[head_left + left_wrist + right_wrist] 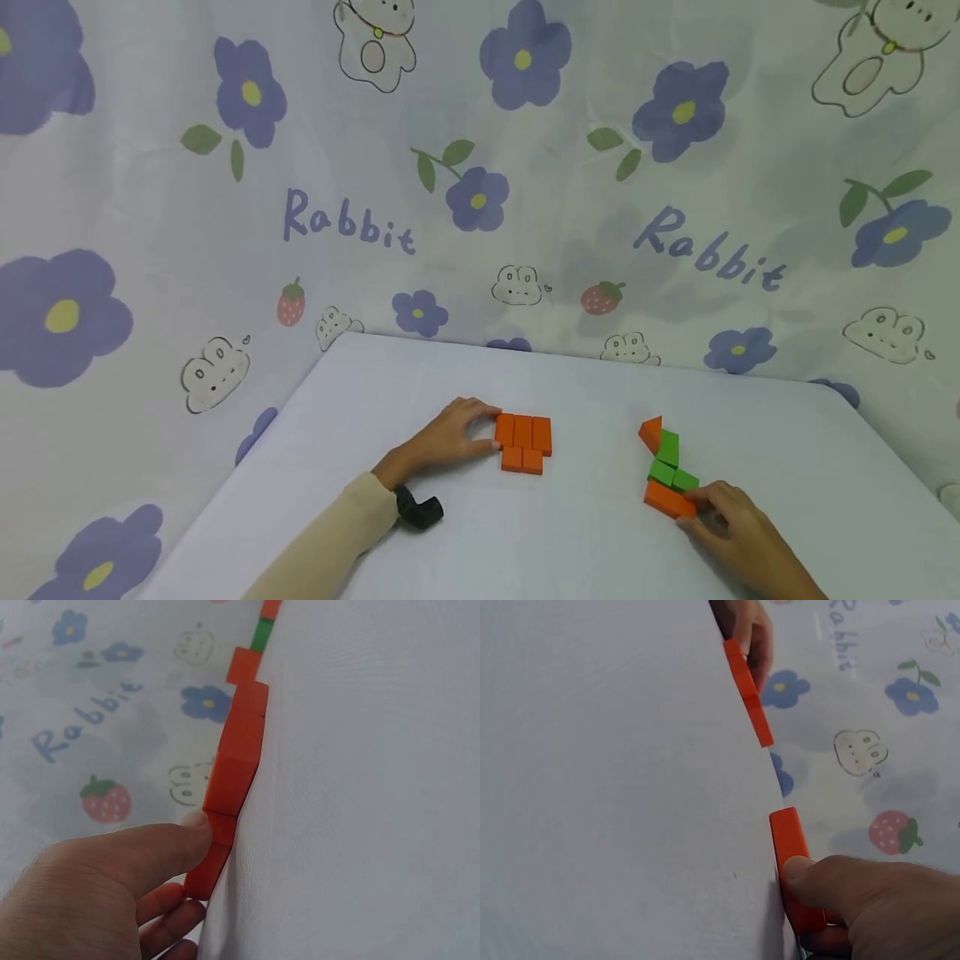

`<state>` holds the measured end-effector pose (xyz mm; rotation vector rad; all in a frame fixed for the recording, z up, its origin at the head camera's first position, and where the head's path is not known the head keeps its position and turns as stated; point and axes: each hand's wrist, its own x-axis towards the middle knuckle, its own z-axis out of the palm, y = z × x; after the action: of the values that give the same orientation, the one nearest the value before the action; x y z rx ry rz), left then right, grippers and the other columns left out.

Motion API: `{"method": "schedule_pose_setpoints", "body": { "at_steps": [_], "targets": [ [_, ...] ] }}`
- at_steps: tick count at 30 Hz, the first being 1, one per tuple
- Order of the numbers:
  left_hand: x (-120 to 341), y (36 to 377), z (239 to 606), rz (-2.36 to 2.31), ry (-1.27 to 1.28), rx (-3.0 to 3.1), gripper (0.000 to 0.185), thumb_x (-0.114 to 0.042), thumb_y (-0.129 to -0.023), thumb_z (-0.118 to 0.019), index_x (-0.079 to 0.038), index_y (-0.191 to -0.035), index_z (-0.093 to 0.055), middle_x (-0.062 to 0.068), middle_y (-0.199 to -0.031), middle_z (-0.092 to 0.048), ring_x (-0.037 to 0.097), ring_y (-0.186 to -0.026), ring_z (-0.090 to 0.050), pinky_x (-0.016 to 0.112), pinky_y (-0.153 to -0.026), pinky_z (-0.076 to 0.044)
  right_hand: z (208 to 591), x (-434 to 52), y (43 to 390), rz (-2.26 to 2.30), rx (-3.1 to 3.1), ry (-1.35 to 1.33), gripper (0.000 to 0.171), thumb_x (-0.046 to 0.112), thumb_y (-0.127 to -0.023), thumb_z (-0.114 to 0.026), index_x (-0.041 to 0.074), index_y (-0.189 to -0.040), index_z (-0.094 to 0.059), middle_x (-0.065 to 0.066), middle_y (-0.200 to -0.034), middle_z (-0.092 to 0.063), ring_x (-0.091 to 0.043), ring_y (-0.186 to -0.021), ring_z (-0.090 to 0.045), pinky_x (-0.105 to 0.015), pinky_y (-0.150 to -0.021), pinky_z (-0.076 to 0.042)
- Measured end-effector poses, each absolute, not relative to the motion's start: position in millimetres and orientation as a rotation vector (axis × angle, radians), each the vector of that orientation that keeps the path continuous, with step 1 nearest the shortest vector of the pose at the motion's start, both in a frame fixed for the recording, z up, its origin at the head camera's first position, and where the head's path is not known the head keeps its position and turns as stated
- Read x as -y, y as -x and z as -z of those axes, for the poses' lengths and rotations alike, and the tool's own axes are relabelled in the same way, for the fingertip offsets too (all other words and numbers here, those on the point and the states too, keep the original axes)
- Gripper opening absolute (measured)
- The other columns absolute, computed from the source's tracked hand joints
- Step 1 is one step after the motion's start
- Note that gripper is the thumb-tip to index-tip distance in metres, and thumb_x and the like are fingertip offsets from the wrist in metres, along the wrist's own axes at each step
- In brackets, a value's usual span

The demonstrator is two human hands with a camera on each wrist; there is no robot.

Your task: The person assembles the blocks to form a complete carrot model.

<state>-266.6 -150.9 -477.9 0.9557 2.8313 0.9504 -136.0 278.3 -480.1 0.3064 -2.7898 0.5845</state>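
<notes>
My left hand (453, 435) pinches the leftmost upright orange block (505, 431) between thumb and fingers at its two ends. Two like blocks (532, 433) lie tight beside it, and two smaller orange blocks (522, 460) touch the row's near side. On the right, my right hand (738, 533) grips the right end of a long orange block (666, 498), its thumb (799, 871) flat on the side. Against that block's far side lie two small green blocks (673, 476). Beyond them come a longer green block (668, 448) and an orange triangular block (652, 434).
Both groups lie on a white-covered table (592, 533), with a gap between them. Behind it hangs a printed cloth (555, 242) with flowers and rabbits. A black strap-like piece (420, 510) sits at my left wrist, by the beige sleeve (330, 542).
</notes>
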Motion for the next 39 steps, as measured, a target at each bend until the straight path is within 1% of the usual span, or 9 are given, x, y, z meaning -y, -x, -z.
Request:
{"method": "schedule_pose_setpoints", "body": {
  "at_steps": [3,7,10,13,16,20,26,35,39],
  "targets": [
    [150.1,266.5,478.9,-0.955,-0.964,-2.822,0.057,-0.043,-0.092,-0.069,-0.017,-0.141,-0.057,0.002,-0.137,-0.059,0.024,-0.128,-0.048,0.051,-0.109,-0.042,476.3,-278.3,134.3,-0.608,2.812,-0.32,0.031,0.025,-0.077,-0.086,0.016,-0.098,-0.066,0.01,-0.091,-0.059,0.003,-0.08,-0.047,-0.021,-0.068,-0.053],
    [150.6,267.2,480.1,-0.957,-0.959,-2.838,0.057,-0.044,-0.091,-0.07,-0.017,-0.139,-0.058,0.001,-0.135,-0.06,0.023,-0.127,-0.049,0.051,-0.109,-0.042,469.2,-274.9,134.4,-0.604,2.734,-0.447,0.033,0.011,-0.071,-0.088,0.016,-0.093,-0.064,0.013,-0.088,-0.055,0.005,-0.076,-0.047,-0.019,-0.063,-0.051],
    [149.9,268.8,481.5,-0.953,-0.958,-2.835,0.058,-0.047,-0.091,-0.069,-0.019,-0.14,-0.057,-0.001,-0.136,-0.059,0.021,-0.129,-0.048,0.049,-0.109,-0.041,463.0,-272.8,133.7,-0.568,2.661,-0.506,0.035,0.009,-0.067,-0.088,0.016,-0.091,-0.063,0.016,-0.086,-0.052,0.007,-0.073,-0.045,-0.017,-0.059,-0.049],
    [148.7,269.3,482.2,-0.95,-0.955,-2.827,0.058,-0.05,-0.091,-0.067,-0.022,-0.141,-0.056,-0.003,-0.137,-0.058,0.018,-0.13,-0.047,0.047,-0.111,-0.041,456.5,-271.6,133.0,-0.577,2.6,-0.524,0.036,0.005,-0.066,-0.088,0.016,-0.091,-0.064,0.016,-0.085,-0.052,0.006,-0.07,-0.044,-0.018,-0.056,-0.046],
    [148.0,269.0,481.1,-0.952,-0.937,-2.821,0.058,-0.05,-0.091,-0.067,-0.023,-0.142,-0.055,-0.003,-0.138,-0.057,0.018,-0.13,-0.047,0.047,-0.111,-0.04,449.5,-269.3,133.8,-0.59,2.568,-0.545,0.036,0.003,-0.067,-0.087,0.016,-0.092,-0.064,0.015,-0.085,-0.053,0.005,-0.069,-0.045,-0.018,-0.056,-0.046],
    [149.9,268.2,480.4,-0.944,-0.91,-2.821,0.059,-0.05,-0.091,-0.067,-0.023,-0.142,-0.055,-0.003,-0.138,-0.057,0.018,-0.129,-0.047,0.047,-0.111,-0.041,441.2,-262.6,136.8,-0.614,2.564,-0.585,0.036,0.003,-0.068,-0.087,0.015,-0.094,-0.065,0.015,-0.088,-0.056,0.002,-0.071,-0.05,-0.018,-0.058,-0.049],
    [153.6,268.7,481.2,-0.953,-0.893,-2.812,0.059,-0.05,-0.091,-0.067,-0.023,-0.142,-0.055,-0.002,-0.138,-0.057,0.019,-0.13,-0.047,0.048,-0.11,-0.041,435.9,-246.2,144.8,-0.645,2.556,-0.674,0.036,0.007,-0.071,-0.087,0.02,-0.097,-0.065,0.018,-0.091,-0.055,-0.003,-0.076,-0.055,-0.02,-0.06,-0.05],
    [153.0,269.8,479.2,-0.938,-0.883,-2.811,0.058,-0.049,-0.091,-0.068,-0.023,-0.142,-0.055,-0.003,-0.139,-0.057,0.019,-0.131,-0.046,0.047,-0.112,-0.04,427.4,-209.2,159.5,-0.737,2.53,-0.732,0.03,0.011,-0.078,-0.084,0.019,-0.102,-0.066,0.017,-0.089,-0.057,-0.006,-0.079,-0.056,-0.022,-0.062,-0.051],
    [152.7,269.2,480.0,-0.931,-0.898,-2.814,0.059,-0.051,-0.091,-0.067,-0.024,-0.142,-0.055,-0.003,-0.139,-0.057,0.019,-0.131,-0.046,0.048,-0.112,-0.04,421.3,-189.5,167.8,-0.765,2.558,-0.763,0.026,0.014,-0.081,-0.082,0.019,-0.101,-0.066,0.017,-0.091,-0.058,-0.002,-0.082,-0.054,-0.022,-0.063,-0.052]
  ]
}}
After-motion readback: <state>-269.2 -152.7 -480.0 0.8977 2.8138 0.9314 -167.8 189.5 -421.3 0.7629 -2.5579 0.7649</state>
